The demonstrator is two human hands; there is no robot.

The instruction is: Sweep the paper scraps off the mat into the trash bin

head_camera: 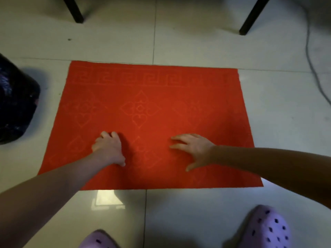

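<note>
Pale tiled floor (179, 42). At the left edge, black-bagged trash bin (16, 104), near the red mat (152, 86) but apart from it. Mat lies flat, centre. Left hand (109, 149) rests on its near-left part, fingers curled under; whether they hold anything cannot be told. Right hand (195, 149) lies to its right, fingers spread wide, flat on the mat.

floor: pale tiles (197, 42) | two black furniture legs (74, 10), far side | grey cable (309, 56), right | lilac clogs (266, 230), near

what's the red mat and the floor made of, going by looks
The mat looks like low-pile fabric or felt: matte, with a pressed pattern. The floor looks like glazed tile, probably ceramic: glossy, with grout lines and a light reflection.
</note>
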